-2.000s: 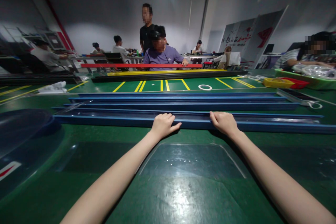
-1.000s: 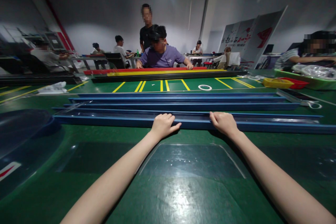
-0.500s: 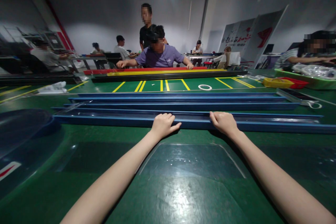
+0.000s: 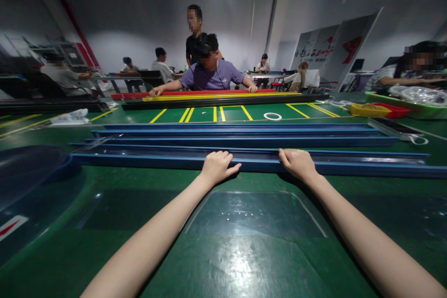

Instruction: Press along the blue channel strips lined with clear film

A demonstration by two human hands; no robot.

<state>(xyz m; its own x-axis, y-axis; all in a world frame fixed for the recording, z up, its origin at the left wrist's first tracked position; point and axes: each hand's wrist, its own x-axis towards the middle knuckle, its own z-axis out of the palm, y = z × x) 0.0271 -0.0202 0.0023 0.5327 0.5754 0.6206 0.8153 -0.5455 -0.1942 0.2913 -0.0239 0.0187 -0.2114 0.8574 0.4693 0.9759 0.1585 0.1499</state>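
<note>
A long blue channel-shaped strip (image 4: 258,165) lies across the green table (image 4: 244,260), nearest to me. My left hand (image 4: 217,167) grips its near wall, fingers curled over the edge and thumb pointing right along the outer side. To the right, my right hand (image 4: 298,163) is closed over the same strip, its fingertips hidden inside the channel. More blue strips (image 4: 244,141) lie parallel just behind. A clear sheet (image 4: 254,214) rests flat on the table between my forearms.
A dark blue round container (image 4: 31,172) stands at the left. Black (image 4: 223,101), yellow and red strips lie farther back, before a person in purple (image 4: 213,74). A white ring (image 4: 272,116), phone (image 4: 394,126), yellow tray (image 4: 369,110) and green basket (image 4: 412,106) are beyond.
The hand of the person in purple, on the picture's left, has shifted slightly right and down to the strips. My hands and the blue strips have not moved.
</note>
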